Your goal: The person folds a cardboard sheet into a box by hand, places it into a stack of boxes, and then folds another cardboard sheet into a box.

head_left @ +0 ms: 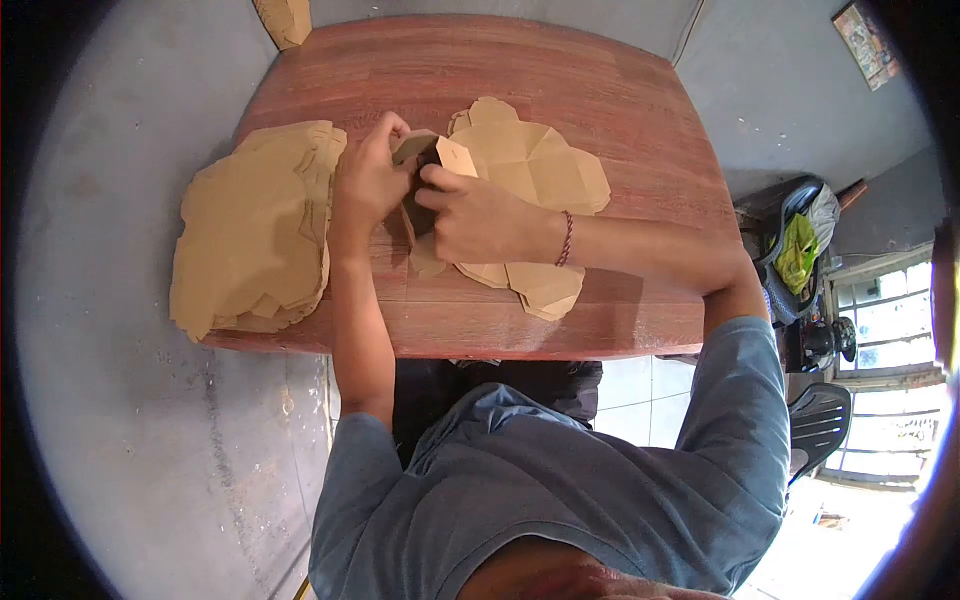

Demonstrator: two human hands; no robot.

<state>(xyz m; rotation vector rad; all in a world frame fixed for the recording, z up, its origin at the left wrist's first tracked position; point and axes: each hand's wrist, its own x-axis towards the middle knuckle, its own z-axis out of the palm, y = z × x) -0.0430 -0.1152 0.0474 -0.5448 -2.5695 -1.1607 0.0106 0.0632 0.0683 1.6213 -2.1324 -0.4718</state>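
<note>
Between my two hands a partly folded cardboard box [457,156] stands up off the table, its flaps bent at angles. My left hand [374,180] grips its left side, with the fingers curled over the edge. From the right, my right hand [480,215] reaches across, its fingers bent against the box's near side; a braided bracelet circles that wrist. My hands cover much of the box. Beneath and to the right lie flat die-cut cardboard blanks [560,180] with crease lines, overlapping each other.
A thick stack of flat cardboard blanks [250,230] sits at the table's left end, by the grey wall. The reddish wooden table [640,120] meets walls at the back. A folded cardboard piece [287,20] is at the far left corner. Dark chairs [822,425] stand at right.
</note>
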